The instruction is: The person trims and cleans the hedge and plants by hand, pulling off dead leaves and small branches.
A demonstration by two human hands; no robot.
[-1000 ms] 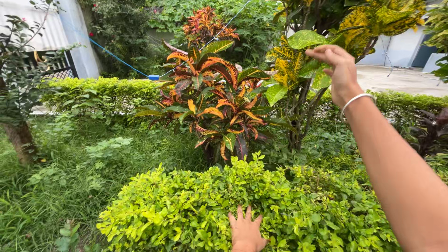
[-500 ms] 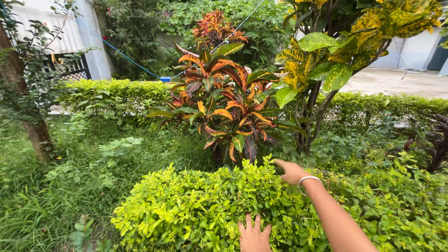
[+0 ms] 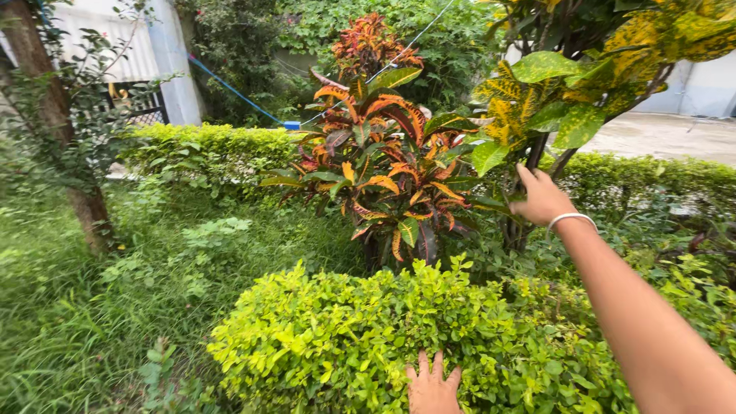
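Observation:
My left hand (image 3: 432, 386) lies flat on the top of a low yellow-green bush (image 3: 337, 337) at the bottom of the view, fingers spread, holding nothing. My right hand (image 3: 540, 198), with a silver bangle on the wrist, is stretched out in front of the dark stems (image 3: 529, 165) of a tall yellow-and-green leafed shrub (image 3: 552, 92). Its back faces me and one finger points up; nothing shows in it. Just left of that hand stands an orange, red and green croton (image 3: 379, 165).
A trimmed hedge (image 3: 207, 149) runs across behind the plants. Long grass (image 3: 92, 307) covers the left side beside a tree trunk (image 3: 80, 199). A blue line (image 3: 238, 96) stretches past a white wall, and a paved yard (image 3: 667, 134) lies beyond at the right.
My right hand dropped from the high yellow leaves to the low bush, then rose again to the shrub's stems. The left hand stayed on the bush. The view shifted left.

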